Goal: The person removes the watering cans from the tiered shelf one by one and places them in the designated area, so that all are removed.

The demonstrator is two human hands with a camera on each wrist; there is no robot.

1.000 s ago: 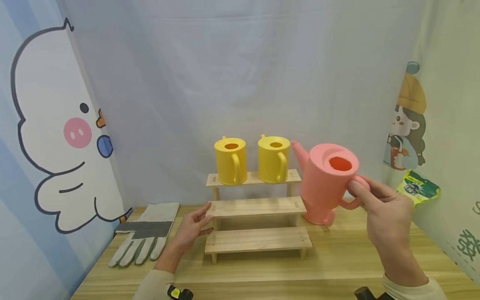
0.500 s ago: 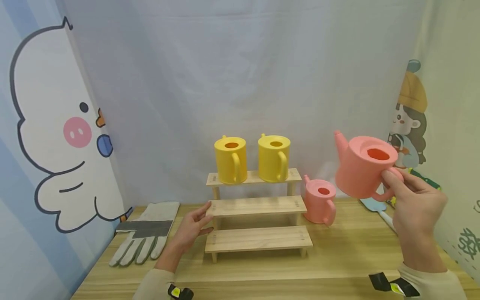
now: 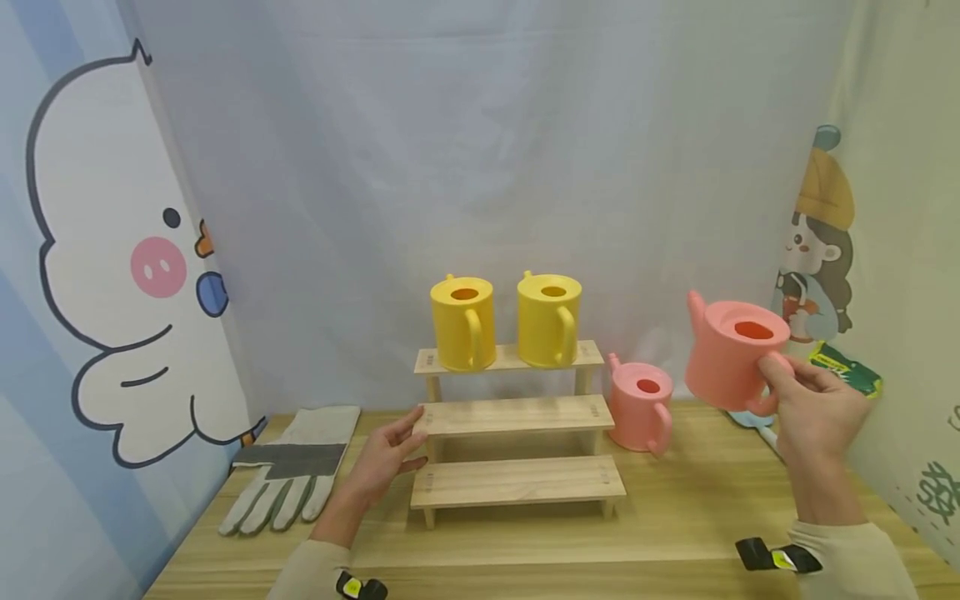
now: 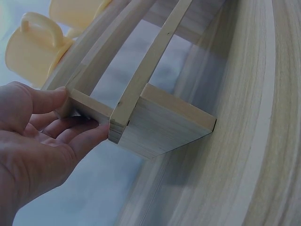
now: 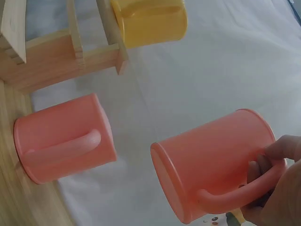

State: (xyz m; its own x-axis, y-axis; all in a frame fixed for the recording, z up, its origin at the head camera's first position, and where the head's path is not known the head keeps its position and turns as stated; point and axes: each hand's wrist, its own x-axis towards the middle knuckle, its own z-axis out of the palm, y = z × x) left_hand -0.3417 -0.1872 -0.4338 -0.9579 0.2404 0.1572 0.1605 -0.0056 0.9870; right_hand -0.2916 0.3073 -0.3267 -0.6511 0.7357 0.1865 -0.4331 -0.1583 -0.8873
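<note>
A pink watering can (image 3: 723,358) is held in the air by its handle in my right hand (image 3: 821,408), spout toward the back. The right wrist view shows the fingers curled round the handle of this pink can (image 5: 211,160). A second pink watering can (image 3: 637,417) stands on the table at the right side of a three-step wooden stand (image 3: 517,483). Two yellow watering cans, one left (image 3: 462,325) and one right (image 3: 549,321), stand on its top step. My left hand (image 3: 382,458) grips the left end of the middle step, thumb over its edge and fingers lower.
A grey-and-white work glove (image 3: 300,467) lies on the table at the left. A light blue tool (image 3: 753,421) lies behind my right hand, partly hidden. A green packet (image 3: 847,371) is at the right wall. A pale curtain (image 3: 487,150) hangs behind the stand.
My right hand has carried the pink watering can right, away from the stand, then slightly down, uncovering the other pink can. My left hand has stayed on the stand.
</note>
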